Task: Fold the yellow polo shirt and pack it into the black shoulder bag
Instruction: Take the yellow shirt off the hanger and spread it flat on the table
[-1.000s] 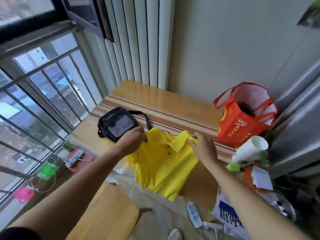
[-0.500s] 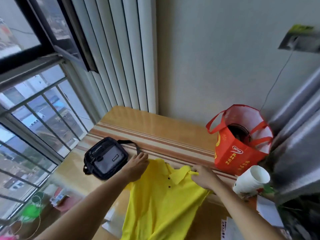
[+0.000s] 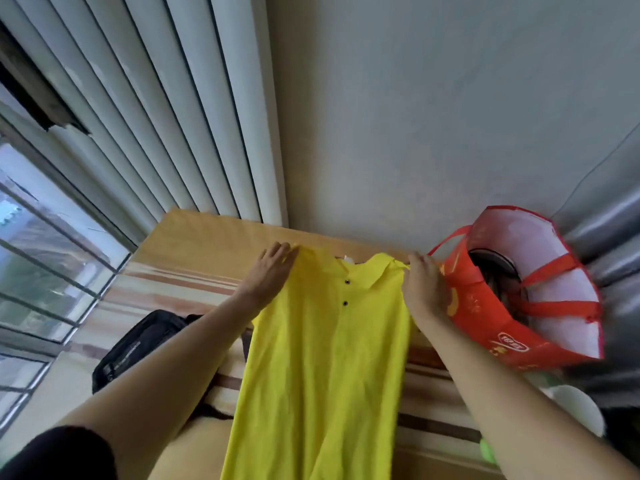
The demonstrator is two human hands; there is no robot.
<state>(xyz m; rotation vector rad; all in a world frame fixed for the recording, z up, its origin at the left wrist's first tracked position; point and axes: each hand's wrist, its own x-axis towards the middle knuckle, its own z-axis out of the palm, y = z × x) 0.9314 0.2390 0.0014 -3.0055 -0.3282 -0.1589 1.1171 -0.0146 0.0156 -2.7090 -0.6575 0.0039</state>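
Yellow polo shirt (image 3: pixel 322 358) lies stretched front-up along the striped wooden tabletop (image 3: pixel 180 275), its long axis running from the near edge toward the wall, collar at the far end and the hem out of view below the frame. Two dark buttons show on the placket just under the collar. The left hand (image 3: pixel 272 271) rests on the shirt's left shoulder with its fingers (image 3: pixel 282 251) straight and reaching toward the wall, lying flat on the cloth rather than curled round it. The right hand (image 3: pixel 424 289) is at the right shoulder beside the collar, its fingers (image 3: pixel 420 263) bent down onto the fabric edge; whether they actually pinch the cloth cannot be told from this angle. Black shoulder bag (image 3: pixel 138 344) sits on the tabletop to the left of the shirt, partly hidden under the left forearm, close to the shirt's side. A red tote bag (image 3: pixel 512 341) stands open just right of the right hand, near the wall, touching or nearly touching the wrist.
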